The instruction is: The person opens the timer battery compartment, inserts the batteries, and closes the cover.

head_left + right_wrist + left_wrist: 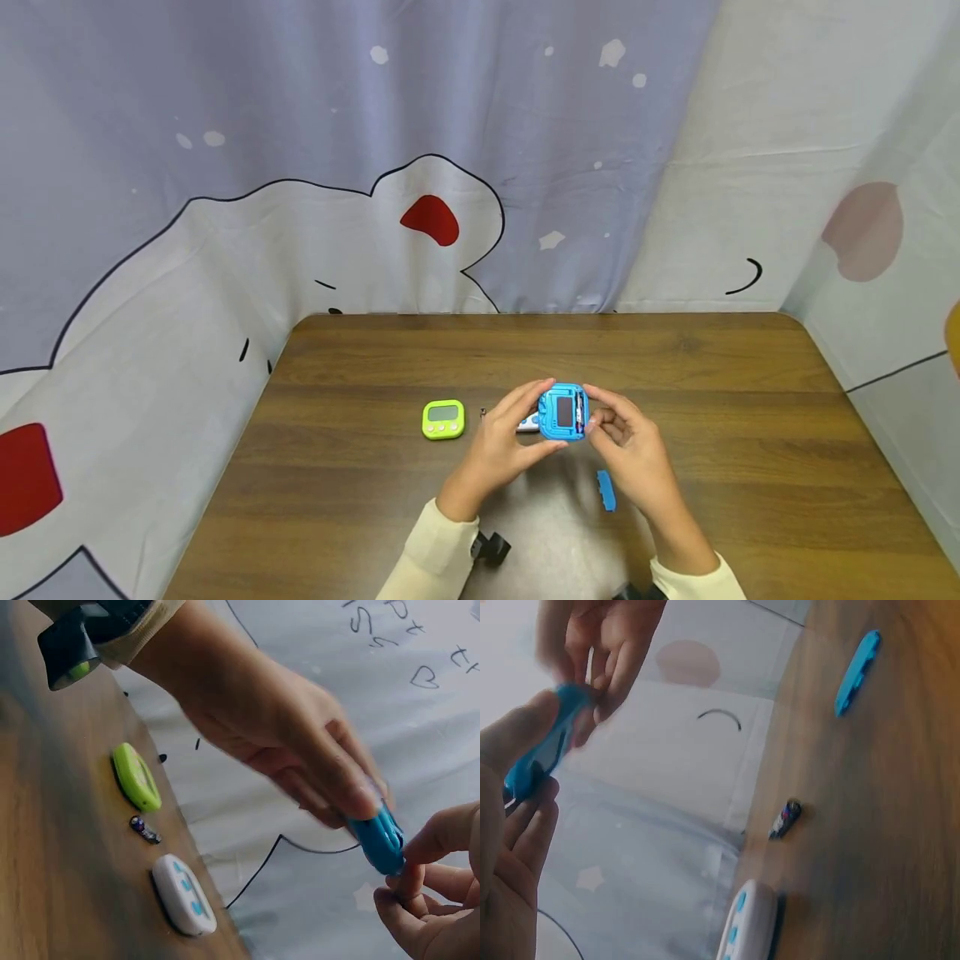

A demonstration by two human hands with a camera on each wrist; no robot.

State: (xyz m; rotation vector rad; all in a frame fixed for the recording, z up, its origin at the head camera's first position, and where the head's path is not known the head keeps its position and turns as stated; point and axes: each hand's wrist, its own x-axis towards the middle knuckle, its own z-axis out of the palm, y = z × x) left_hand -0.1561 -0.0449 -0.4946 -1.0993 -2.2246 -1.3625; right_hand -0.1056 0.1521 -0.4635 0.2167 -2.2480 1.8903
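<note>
In the head view, a blue digital timer (pixel 551 427) is held up over the table, its back turned to the camera. Its battery slot is uncovered, and a small battery (pixel 579 410) lies in it. My left hand (pixel 497 450) grips the timer's left part between thumb and fingers. At the right edge, beside the battery, my right hand (pixel 636 450) pinches the timer with thumb and index finger. A blue battery cover (pixel 606 491) lies on the table below the right hand. Another battery (pixel 786 819) lies loose on the wood in the left wrist view.
A green timer (pixel 443 419) lies on the wooden table (pixel 337 500) left of the hands. Behind the held timer is a white timer with blue buttons (pixel 184 896), mostly hidden in the head view. A printed curtain (pixel 555 167) hangs along the table's back edge.
</note>
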